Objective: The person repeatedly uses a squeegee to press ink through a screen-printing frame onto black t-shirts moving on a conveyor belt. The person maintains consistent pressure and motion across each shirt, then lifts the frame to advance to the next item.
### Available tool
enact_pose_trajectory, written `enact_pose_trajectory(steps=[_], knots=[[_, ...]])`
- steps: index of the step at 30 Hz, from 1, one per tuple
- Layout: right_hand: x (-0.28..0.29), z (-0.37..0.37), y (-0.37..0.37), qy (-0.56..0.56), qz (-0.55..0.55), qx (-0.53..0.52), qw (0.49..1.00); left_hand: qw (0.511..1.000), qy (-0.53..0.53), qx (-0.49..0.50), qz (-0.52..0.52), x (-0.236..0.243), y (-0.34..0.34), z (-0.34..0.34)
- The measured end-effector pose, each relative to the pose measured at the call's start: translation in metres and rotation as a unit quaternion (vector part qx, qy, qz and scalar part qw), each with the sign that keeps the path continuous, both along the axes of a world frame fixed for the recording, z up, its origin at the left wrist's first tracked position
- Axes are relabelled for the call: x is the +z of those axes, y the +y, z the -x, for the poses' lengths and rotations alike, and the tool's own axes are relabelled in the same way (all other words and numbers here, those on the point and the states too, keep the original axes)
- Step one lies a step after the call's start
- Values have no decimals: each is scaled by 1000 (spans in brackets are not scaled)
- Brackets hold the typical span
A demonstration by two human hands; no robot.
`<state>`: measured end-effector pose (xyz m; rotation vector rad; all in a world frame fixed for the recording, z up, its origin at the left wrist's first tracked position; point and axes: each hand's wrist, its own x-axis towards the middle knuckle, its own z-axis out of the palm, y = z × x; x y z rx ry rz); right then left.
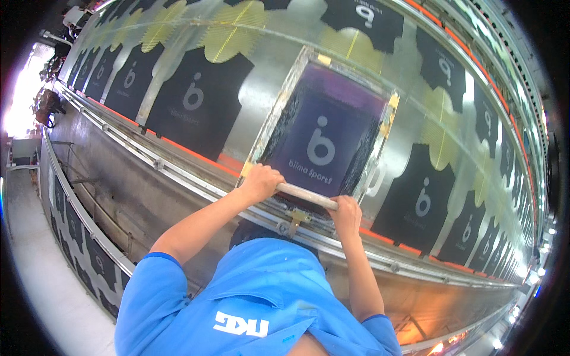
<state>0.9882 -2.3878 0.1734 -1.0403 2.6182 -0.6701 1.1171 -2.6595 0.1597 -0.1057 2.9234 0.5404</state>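
A screen-printing frame lies tilted on the long table, its dark purple mesh showing a pale rounded logo and lettering. Across its near end runs a pale squeegee. My left hand is closed round the squeegee's left end, beside the frame's near left corner. Round the right end my right hand is closed as well. The squeegee's blade is hidden under its handle and my fingers. Bits of yellow tape stick to the frame's corners, and a pale loop handle sits on its right side.
Dark shirt-shaped fabric pieces with pale logos line the table on both sides, with yellow ribbed patches between them. A metal rail runs along the near edge, with a bracket below the frame. Another table stands at the left.
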Motion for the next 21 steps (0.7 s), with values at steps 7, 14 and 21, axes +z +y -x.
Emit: enact_pose_trajectory(steps=[7,14,21], knots=[[67,93,-29,34,169,-105,980,996,-62,42,-52,35,-56,111],[-21,162,22,33,131,-280,951,991,-119,-54,-8,24,-128,281],[-54,132,10,-253,226,-383,859,984,-136,-77,-91,7,-122,316]])
